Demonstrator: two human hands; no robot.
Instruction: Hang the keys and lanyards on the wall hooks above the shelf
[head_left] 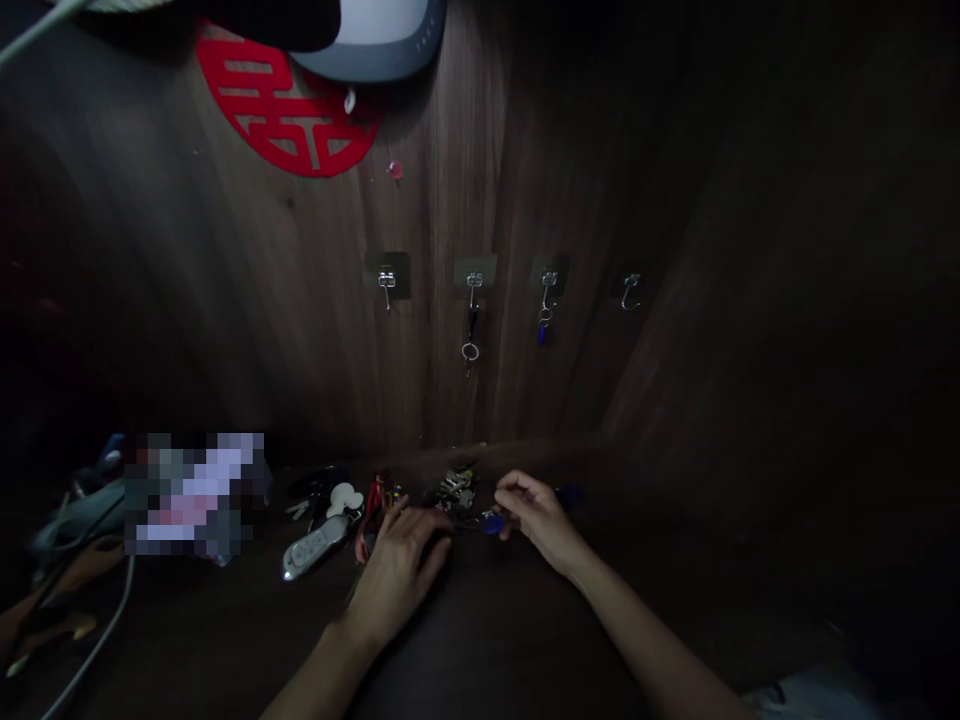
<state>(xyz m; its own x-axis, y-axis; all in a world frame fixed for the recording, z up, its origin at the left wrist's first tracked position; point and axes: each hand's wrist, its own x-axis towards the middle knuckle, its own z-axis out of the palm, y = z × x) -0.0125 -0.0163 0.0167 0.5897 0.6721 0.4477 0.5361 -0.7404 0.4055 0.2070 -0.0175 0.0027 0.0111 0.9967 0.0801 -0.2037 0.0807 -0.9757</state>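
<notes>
A heap of keys [454, 490] lies on a dark wooden surface at the foot of a wood-panelled wall. My left hand [401, 570] rests flat on the surface just left of the heap, fingers stretched out toward it. My right hand [536, 515] is curled at the right side of the heap, its fingertips pinched on a small blue key tag [493, 523]. Several hooks are stuck on the wall above: one hook [387, 283] is bare, another [472, 285] carries a key ring, a third [548, 285] carries a blue-tagged key, and the rightmost hook [631, 291] is bare.
A silver remote [313, 547], a white tag [345, 498] and red cords [373, 510] lie left of the keys. Cables and dim objects [71, 520] crowd the far left. A red paper cutting [289, 105] and a grey device [375, 35] hang high on the wall.
</notes>
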